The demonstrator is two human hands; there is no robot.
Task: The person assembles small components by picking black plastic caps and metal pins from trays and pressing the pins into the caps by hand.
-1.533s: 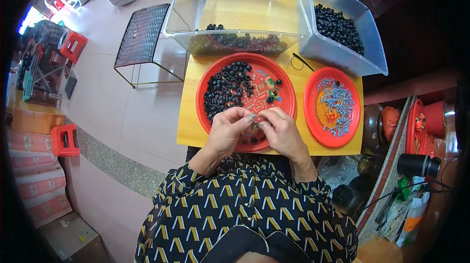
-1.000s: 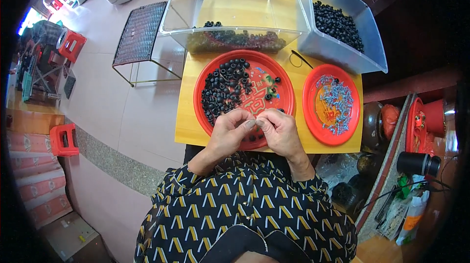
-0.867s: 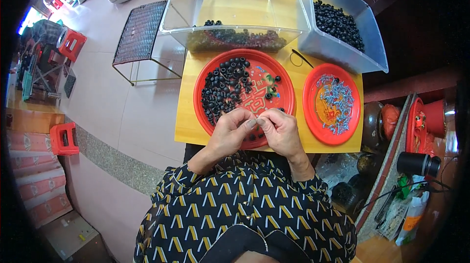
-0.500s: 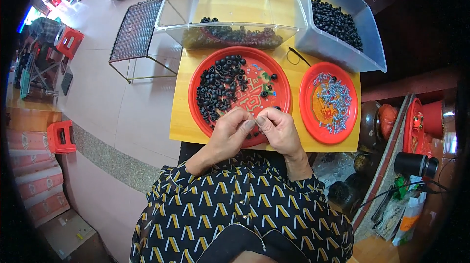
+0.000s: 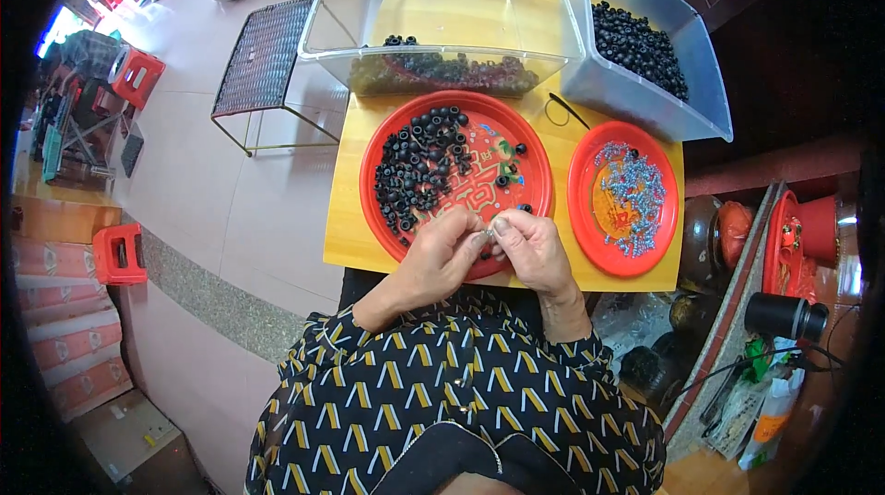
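My left hand (image 5: 435, 253) and my right hand (image 5: 536, 253) meet over the near edge of a round red tray (image 5: 546, 168). Thumb and forefinger of each are pinched together, almost touching. Between the fingertips shows a tiny pale, silvery piece; its exact kind is too small to make out. Black hollow, cup-shaped plastic parts (image 5: 415, 163) fill the tray's left half, and a few lie loose on its right. To the right, a smaller red plate (image 5: 578, 209) carries many small silvery screw-like pieces (image 5: 636, 191), with one black part among them.
Behind the tray stand a clear plastic bin (image 5: 442, 54) with black parts and a second translucent bin (image 5: 710, 112) holding more. A thin black tool with a loop (image 5: 572, 110) lies between. Left of the table is a woven stool (image 5: 265, 53); at right, a cluttered low ledge (image 5: 728, 311).
My hands stay pinched together over the tray's near edge, the fingers shifting slightly. The silvery piece between them shows more clearly. The whole view has moved a little.
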